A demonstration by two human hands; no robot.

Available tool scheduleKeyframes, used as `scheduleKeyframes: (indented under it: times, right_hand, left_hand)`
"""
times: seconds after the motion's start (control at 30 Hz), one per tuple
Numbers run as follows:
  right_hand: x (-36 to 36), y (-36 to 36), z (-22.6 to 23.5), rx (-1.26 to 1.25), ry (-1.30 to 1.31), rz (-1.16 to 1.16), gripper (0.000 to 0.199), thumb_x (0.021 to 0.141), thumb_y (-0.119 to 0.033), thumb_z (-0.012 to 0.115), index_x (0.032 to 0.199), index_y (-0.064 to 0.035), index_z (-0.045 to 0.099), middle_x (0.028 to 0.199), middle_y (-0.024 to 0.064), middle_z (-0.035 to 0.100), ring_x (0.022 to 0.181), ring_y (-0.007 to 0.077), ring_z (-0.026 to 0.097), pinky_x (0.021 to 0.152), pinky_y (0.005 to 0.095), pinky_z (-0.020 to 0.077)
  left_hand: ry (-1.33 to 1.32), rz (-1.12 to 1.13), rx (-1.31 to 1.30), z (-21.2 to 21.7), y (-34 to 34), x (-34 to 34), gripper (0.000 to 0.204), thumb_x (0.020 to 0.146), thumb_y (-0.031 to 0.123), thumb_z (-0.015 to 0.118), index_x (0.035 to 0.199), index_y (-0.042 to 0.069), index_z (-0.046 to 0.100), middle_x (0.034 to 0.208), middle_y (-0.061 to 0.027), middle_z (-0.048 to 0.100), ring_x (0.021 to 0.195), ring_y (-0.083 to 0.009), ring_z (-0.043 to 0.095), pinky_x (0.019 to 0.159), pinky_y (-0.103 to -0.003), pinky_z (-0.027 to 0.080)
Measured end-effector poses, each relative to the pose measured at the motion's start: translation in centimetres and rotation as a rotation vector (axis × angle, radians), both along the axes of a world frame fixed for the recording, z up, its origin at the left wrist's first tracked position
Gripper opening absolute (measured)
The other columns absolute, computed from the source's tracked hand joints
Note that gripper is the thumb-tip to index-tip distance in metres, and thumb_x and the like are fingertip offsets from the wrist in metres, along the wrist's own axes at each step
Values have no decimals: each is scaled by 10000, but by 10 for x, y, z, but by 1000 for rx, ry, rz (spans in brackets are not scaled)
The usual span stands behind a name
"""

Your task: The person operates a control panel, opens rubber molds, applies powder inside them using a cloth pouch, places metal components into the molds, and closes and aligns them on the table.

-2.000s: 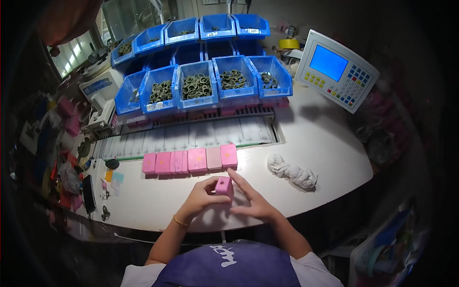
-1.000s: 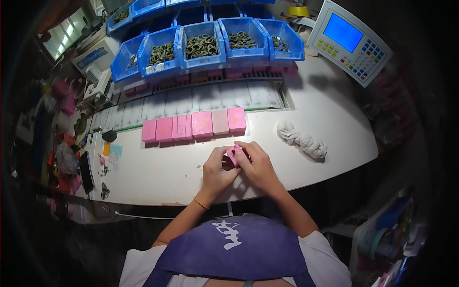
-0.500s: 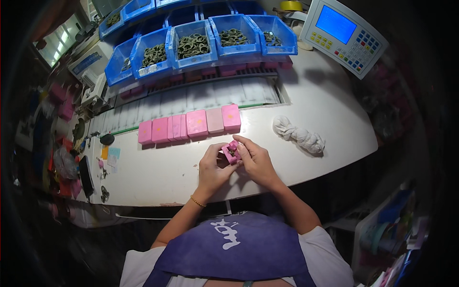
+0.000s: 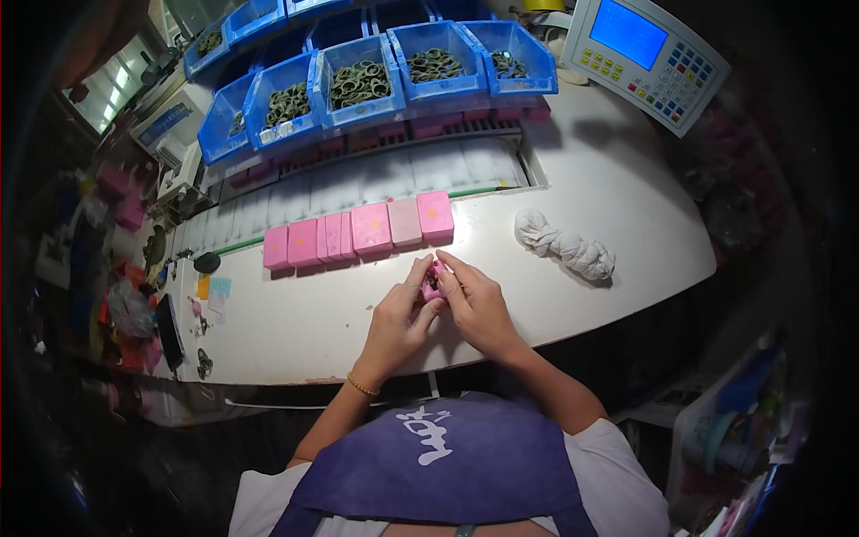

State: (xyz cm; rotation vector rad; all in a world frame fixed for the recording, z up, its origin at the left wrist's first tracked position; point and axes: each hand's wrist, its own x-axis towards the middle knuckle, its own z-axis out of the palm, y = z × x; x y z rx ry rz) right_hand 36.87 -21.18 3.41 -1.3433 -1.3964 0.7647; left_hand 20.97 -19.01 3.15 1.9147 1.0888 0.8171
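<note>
Both hands meet over the white table (image 4: 295, 331), in front of a row of pink blocks (image 4: 371, 231). Between them they hold a small pink block (image 4: 429, 293) with a hollow and something dark inside it, too small to make out. My left hand (image 4: 394, 319) grips the block from the left, its thumb at the lower side. From the right, my right hand (image 4: 480, 311) closes on the same block, thumb near the hollow and forefinger along the far side. The fingers cover much of the block.
Blue bins (image 4: 362, 114) of dark ring-shaped pieces stand in tiers at the back. A keypad panel with a blue screen (image 4: 628, 36) is at the back right. A twisted white cloth (image 4: 565, 248) lies on the right. A flat black object (image 4: 168, 329) sits by the left edge.
The small pink block has turned in my hands and less of it shows. My left fingers have come up along its far side, nearer my right fingertips.
</note>
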Motion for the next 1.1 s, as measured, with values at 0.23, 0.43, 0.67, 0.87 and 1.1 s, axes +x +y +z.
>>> scheduleKeyframes:
  times: [0.23, 0.43, 0.67, 0.87, 1.1]
  right_hand:
    - [-8, -7, 1, -4, -31, -22, 379, 1013, -234, 535, 1309, -3, 579, 949, 242, 666, 896, 369, 639, 816, 441, 498]
    - [-6, -9, 3, -29, 27, -18, 389, 1015, -239, 533, 1320, 2, 556, 926, 219, 667, 890, 351, 629, 813, 445, 491]
    - [-3, -11, 5, -74, 68, 18, 406, 1018, -238, 528, 1342, 6, 524, 925, 199, 672, 894, 350, 629, 824, 439, 490]
    - [-2, -10, -3, -65, 96, 23, 398, 1020, -229, 519, 1347, -1, 518, 917, 214, 666, 913, 355, 627, 836, 444, 486]
    - [4, -8, 0, -184, 308, 10, 347, 1052, -223, 471, 1287, 9, 578, 950, 252, 662, 786, 336, 689, 752, 411, 535]
  left_hand:
    - [-159, 205, -91, 1, 0, 10, 351, 1002, 314, 591, 1161, 5, 641, 801, -159, 722, 744, -220, 724, 675, -316, 540]
    - [-99, 145, -158, 8, 6, 5, 372, 991, 249, 587, 1255, -13, 608, 905, -193, 727, 824, -228, 724, 750, -341, 553]
    - [-88, 61, -258, 7, 19, -5, 383, 960, 140, 556, 1306, -21, 586, 918, -130, 711, 845, -145, 666, 805, -309, 536]
    - [-66, -2, -369, 13, 23, -10, 393, 987, 66, 533, 1370, -22, 534, 1005, -28, 652, 866, -45, 586, 799, -226, 502]
    - [-261, 9, -546, 13, 20, -22, 437, 989, 127, 542, 1404, -8, 507, 1137, -81, 644, 947, -82, 582, 830, -236, 480]
